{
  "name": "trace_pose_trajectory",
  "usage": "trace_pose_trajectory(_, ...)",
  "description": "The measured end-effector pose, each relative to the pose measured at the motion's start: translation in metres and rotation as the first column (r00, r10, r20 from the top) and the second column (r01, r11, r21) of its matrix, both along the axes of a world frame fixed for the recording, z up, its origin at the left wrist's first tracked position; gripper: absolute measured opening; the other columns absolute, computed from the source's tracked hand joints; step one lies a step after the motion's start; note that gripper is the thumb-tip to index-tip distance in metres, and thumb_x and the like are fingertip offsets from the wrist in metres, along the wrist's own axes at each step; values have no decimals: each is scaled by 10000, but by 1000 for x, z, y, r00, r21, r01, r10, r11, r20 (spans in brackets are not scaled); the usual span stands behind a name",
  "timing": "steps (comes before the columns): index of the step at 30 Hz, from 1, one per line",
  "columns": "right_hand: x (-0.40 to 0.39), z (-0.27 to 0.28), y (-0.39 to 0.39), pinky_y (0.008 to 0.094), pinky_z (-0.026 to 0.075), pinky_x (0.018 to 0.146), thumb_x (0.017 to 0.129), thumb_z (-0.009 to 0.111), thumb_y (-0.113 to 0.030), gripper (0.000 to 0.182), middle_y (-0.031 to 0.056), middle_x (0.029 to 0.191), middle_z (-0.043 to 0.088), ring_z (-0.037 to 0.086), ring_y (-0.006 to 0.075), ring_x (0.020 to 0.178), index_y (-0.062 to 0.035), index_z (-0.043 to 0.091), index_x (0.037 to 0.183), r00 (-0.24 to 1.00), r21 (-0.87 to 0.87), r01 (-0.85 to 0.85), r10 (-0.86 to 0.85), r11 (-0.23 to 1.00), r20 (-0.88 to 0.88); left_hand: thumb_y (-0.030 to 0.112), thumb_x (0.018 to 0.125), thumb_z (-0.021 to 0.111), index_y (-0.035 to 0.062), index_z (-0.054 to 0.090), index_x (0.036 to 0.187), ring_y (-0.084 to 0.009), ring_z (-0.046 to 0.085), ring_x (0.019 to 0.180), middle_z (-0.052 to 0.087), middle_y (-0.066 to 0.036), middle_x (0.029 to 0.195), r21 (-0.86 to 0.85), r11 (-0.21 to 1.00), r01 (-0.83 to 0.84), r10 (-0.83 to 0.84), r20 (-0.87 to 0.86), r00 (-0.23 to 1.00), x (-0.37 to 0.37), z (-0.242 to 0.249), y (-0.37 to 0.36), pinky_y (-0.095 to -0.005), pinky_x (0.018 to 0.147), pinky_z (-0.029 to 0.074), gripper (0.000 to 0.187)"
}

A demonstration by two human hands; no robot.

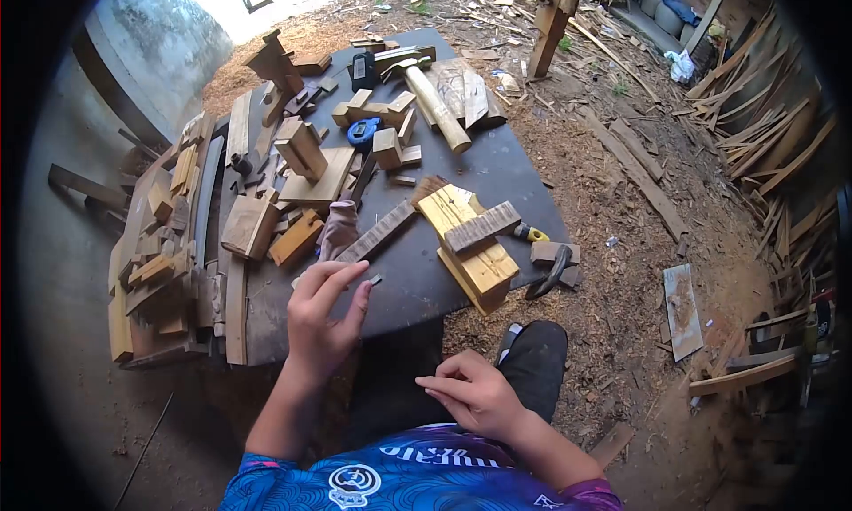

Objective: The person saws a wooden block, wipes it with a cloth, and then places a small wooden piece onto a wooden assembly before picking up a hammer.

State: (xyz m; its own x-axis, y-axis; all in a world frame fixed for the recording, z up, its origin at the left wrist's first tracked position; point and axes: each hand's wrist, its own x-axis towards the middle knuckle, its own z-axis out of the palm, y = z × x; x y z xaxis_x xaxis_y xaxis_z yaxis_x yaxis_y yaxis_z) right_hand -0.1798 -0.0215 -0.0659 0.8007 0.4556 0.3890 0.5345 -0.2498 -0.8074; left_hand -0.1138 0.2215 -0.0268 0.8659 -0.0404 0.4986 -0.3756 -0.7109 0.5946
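Note:
My left hand (325, 314) is over the table's front edge, thumb and fingers curved with a gap between them and nothing visible in the gap. Right by its thumb tip is a small grey piece (375, 280). A long wooden strip (380, 231) lies just beyond its fingertips. My right hand (475, 392) is above my lap, its fingers curled and pressed together; I cannot tell what, if anything, is in them. In front of it stands a yellowish wooden block (470, 240), with a short ridged wooden bar (482, 226) across its top.
A wooden mallet (439, 110), a blue tape measure (362, 132) and several wood blocks lie on the dark table (524, 178). Offcuts (164, 236) are piled along its left side. A black clamp-like tool (551, 273) is at the right edge. Planks (635, 169) lie on the chip-covered ground.

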Motion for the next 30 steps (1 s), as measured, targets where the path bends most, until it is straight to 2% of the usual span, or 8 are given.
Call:
trace_pose_trajectory(4,1,12,-6,334,529,696,837,798,-12,251,70,882,660,644,222,772,-66,791,1082,998,85,-65,66,994,-10,52,877,769,33,754,1130,-186,666,825,698,-98,979,-104,990,94,-88,61,994,2,28,-18,-308,730,540,254)
trace_pose_trajectory(9,-5,17,-6,345,551,708,828,785,2,251,94,918,684,668,236,793,-51,782,1073,990,119,-86,98,989,-98,99,874,779,55,716,1223,-184,658,848,686,-98,1060,-140,971,194,-182,90,979,15,46,-48,-302,708,528,357)
trace_pose_trajectory(11,-6,18,-7,329,548,665,810,789,27,261,85,890,687,677,221,761,-63,799,1054,992,133,-75,88,988,-92,113,880,776,59,715,1221,-188,657,863,683,-98,1065,-157,969,190,-180,81,980,21,50,-58,-307,707,527,351)
trace_pose_trajectory(13,-8,18,-10,328,552,669,806,789,30,260,86,890,688,680,223,765,-62,800,1049,993,118,-51,62,992,-96,142,897,767,43,719,1226,-187,639,937,673,-117,1122,-200,961,190,-187,36,982,24,51,-64,-289,720,500,347)
trace_pose_trajectory(17,-9,17,-19,323,558,675,792,783,46,268,90,887,688,684,221,761,-60,801,1038,996,83,16,-8,996,-86,160,900,775,46,716,1229,-181,632,949,664,-104,1135,-203,969,142,-151,-27,988,28,44,-72,-287,726,505,353)
trace_pose_trajectory(20,-10,19,-24,345,561,737,800,771,43,267,92,926,678,681,244,837,-43,777,1053,993,72,34,-26,997,-113,250,886,806,75,717,1205,-189,644,918,641,-103,1136,-292,952,94,-124,-86,989,30,35,-77,-301,710,529,375)
trace_pose_trajectory(22,-7,22,-24,330,562,711,792,776,52,270,96,906,683,683,228,797,-51,788,1041,993,74,47,-39,996,-107,286,888,815,80,714,1206,-170,634,943,620,-90,1178,-382,919,95,-155,-130,979,32,32,-78,-284,717,531,392)
trace_pose_trajectory(30,-6,13,-18,346,573,731,793,792,34,256,96,877,676,686,248,798,-49,789,1035,998,106,50,-45,993,-45,250,881,829,84,713,1181,-149,618,991,598,-73,1215,-373,922,104,-155,-107,982,34,30,-88,-274,730,537,362)
